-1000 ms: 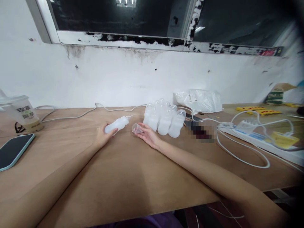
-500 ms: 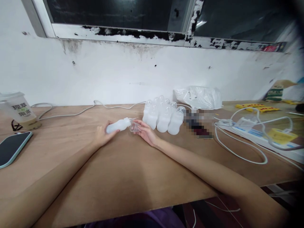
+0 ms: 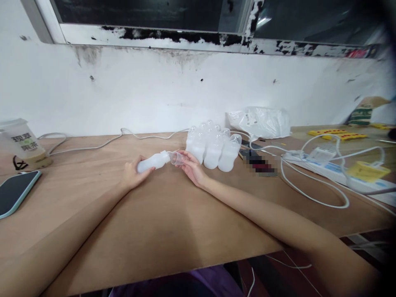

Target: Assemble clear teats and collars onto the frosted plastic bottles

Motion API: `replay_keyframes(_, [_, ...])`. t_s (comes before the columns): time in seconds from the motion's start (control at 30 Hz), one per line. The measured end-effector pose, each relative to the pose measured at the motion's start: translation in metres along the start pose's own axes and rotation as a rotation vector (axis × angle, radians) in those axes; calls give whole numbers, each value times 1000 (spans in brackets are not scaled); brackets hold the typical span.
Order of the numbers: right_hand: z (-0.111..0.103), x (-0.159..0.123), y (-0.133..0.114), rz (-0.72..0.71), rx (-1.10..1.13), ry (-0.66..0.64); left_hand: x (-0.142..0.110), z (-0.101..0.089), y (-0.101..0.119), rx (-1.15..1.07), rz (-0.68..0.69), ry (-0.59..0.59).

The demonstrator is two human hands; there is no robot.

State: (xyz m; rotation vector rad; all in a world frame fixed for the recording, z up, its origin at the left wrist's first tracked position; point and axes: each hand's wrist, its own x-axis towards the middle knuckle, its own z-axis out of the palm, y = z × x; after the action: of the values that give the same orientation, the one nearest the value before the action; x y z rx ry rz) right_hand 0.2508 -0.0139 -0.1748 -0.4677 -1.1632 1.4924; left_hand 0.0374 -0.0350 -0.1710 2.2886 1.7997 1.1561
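Note:
My left hand point(image 3: 135, 172) is closed around a translucent white squeeze bottle point(image 3: 151, 162), tilted sideways with its neck toward the right. In my right hand point(image 3: 193, 168) is a clear plastic cap point(image 3: 176, 158), gripped by the fingertips with its open side facing the bottle. The cap sits at the bottle's tip; whether the two touch I cannot tell. Just beyond my right hand, several similar white bottles point(image 3: 211, 156) with clear domed caps stand upright in a tight group.
A drink cup point(image 3: 26, 144) and a phone point(image 3: 18, 192) are at the far left. Behind the bottles lies a white plastic bag point(image 3: 260, 123). To the right are a power strip point(image 3: 328, 167) with looping white cables and a dark object point(image 3: 258, 163), blurred out. A wall closes off the back.
My right hand has brought the clear cap leftward to the bottle's tip, closing the gap between them. My left hand keeps its hold on the bottle. The view has tilted slightly downward.

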Motion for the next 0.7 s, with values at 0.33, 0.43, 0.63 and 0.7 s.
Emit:
replay_keyframes(0.33, [-1, -1, 0, -21, -33, -2, -2, -1, 3, 19, 21, -58])
replay_keyframes(0.43, [-1, -1, 0, -23, -83, -24, -3, -2, 5, 39, 27, -72])
replay_keyframes(0.63, [-1, -2, 1, -10, -149, -14, -3, 0, 5, 71, 33, -87])
replay_keyframes(0.7, [-1, -2, 1, -5, -159, -3, -3, 1, 4, 82, 27, -83])
